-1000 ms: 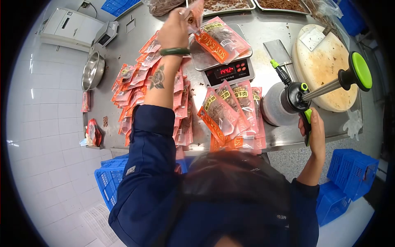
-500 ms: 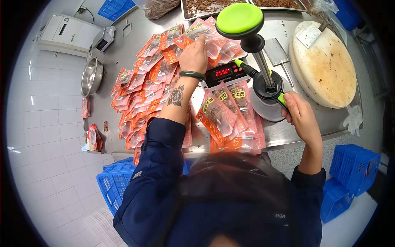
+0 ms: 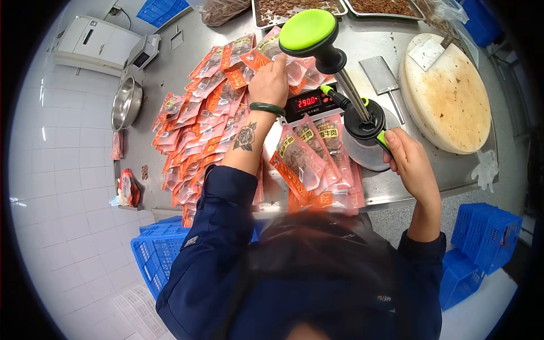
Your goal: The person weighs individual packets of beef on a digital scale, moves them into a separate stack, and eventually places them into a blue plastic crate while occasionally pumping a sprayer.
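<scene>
My right hand [image 3: 409,161] is wrapped round the green-and-black handle of a hand pump [image 3: 307,30]. The pump has a round green top, a steel rod, a black collar and a short green-tipped spout, and it leans to the left. My left hand [image 3: 268,85] has its fingers closed at the edge of a pink-and-orange pouch [image 3: 273,44] of brown pieces. That pouch lies behind a digital scale display [image 3: 309,103], which reads 290.0, with the spout tip near it. More filled pouches [image 3: 300,156] lie in front of the display.
A large heap of pouches [image 3: 198,124] covers the table's left side, beside a steel bowl [image 3: 126,105]. At right are a metal scoop [image 3: 379,75] and a thick round chopping board [image 3: 447,102]. Trays [image 3: 300,12] of brown pieces stand at the back. Blue crates [image 3: 487,238] are below.
The pump's top has tipped left and slightly toward me, and its base has shifted a little left with my right hand. The display went from 259.2 to 290.0.
</scene>
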### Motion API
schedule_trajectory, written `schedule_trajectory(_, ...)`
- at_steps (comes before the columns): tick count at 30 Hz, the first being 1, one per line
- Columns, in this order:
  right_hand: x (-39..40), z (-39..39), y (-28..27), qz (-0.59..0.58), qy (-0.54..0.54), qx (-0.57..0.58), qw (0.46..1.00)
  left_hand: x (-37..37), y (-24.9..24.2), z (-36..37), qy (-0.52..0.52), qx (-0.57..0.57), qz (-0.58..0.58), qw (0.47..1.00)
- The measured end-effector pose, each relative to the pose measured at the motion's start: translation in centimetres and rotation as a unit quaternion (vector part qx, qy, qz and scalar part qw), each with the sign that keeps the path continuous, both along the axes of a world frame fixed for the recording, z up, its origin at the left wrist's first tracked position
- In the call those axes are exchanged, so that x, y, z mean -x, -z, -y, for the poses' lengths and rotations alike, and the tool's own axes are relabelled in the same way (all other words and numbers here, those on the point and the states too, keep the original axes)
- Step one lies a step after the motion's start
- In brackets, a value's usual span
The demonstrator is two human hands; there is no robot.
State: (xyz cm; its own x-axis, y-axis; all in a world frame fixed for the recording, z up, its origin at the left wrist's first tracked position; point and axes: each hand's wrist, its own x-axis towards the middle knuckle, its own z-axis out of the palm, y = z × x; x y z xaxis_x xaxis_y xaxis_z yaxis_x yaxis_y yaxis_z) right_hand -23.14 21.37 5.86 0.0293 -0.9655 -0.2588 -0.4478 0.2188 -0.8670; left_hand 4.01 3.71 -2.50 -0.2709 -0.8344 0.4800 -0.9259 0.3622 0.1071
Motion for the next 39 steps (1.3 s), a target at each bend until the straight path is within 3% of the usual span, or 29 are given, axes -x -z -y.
schedule_trajectory(5,0.2,-0.2,0.2,-0.007,0.002,0.001,1.000,-0.2,-0.4,-0.3,0.012,0.012,-0.003,1.000)
schedule_trajectory(9,2.3,-2.0,2.0,0.094,0.060,0.024,0.994,-1.1,-2.6,-0.9,-0.006,0.086,-0.033,0.996)
schedule_trajectory(11,4.6,-3.3,4.3,0.135,0.074,0.052,0.987,-1.8,-3.7,-0.9,0.039,0.225,-0.102,0.968)
schedule_trajectory(13,5.4,-4.6,4.9,0.149,0.097,0.047,0.983,-1.5,-4.7,-1.8,0.053,0.203,-0.154,0.965)
schedule_trajectory(15,6.0,-5.7,5.4,0.165,0.129,0.040,0.977,-1.2,-4.5,-2.3,0.086,0.174,-0.068,0.979)
schedule_trajectory(18,6.0,-6.6,5.8,0.168,0.147,0.030,0.974,1.3,-1.4,-3.3,0.081,0.059,0.049,0.994)
schedule_trajectory(21,5.5,-6.9,5.7,0.166,0.164,0.053,0.971,1.0,3.5,-0.6,0.064,0.062,0.049,0.995)
schedule_trajectory(24,5.6,-7.2,6.1,0.188,0.167,0.070,0.965,1.1,2.0,-0.3,0.064,0.051,0.019,0.996)
schedule_trajectory(27,5.9,-7.9,6.6,0.191,0.194,0.064,0.960,0.4,-1.3,-4.8,0.123,-0.007,-0.039,0.992)
schedule_trajectory(30,6.5,-8.2,7.0,0.185,0.201,0.060,0.960,-0.4,-1.8,-12.2,0.312,-0.141,-0.012,0.939)
schedule_trajectory(31,6.5,-8.2,6.9,0.183,0.207,0.057,0.959,-1.2,-1.4,-13.9,0.337,-0.322,0.048,0.883)
schedule_trajectory(33,6.5,-8.1,6.8,0.184,0.200,0.045,0.961,-2.5,-2.0,-15.5,0.464,-0.428,-0.087,0.771)
schedule_trajectory(35,6.9,-8.4,7.2,0.193,0.248,0.026,0.949,-6.1,-2.8,-14.1,0.420,-0.419,-0.152,0.790)
schedule_trajectory(36,7.0,-8.3,7.3,0.192,0.243,0.025,0.950,-9.0,-3.6,-12.7,0.281,-0.530,-0.255,0.758)
schedule_trajectory(37,7.1,-8.3,7.4,0.187,0.247,0.028,0.950,-13.2,-2.4,-11.3,0.152,-0.472,-0.258,0.829)
schedule_trajectory(38,7.1,-8.3,7.5,0.182,0.252,0.031,0.950,-16.5,-3.1,-9.8,-0.018,-0.449,-0.180,0.875)
schedule_trajectory(39,7.1,-8.3,7.4,0.182,0.250,0.030,0.951,-21.1,-1.5,-8.9,-0.044,-0.355,-0.033,0.933)
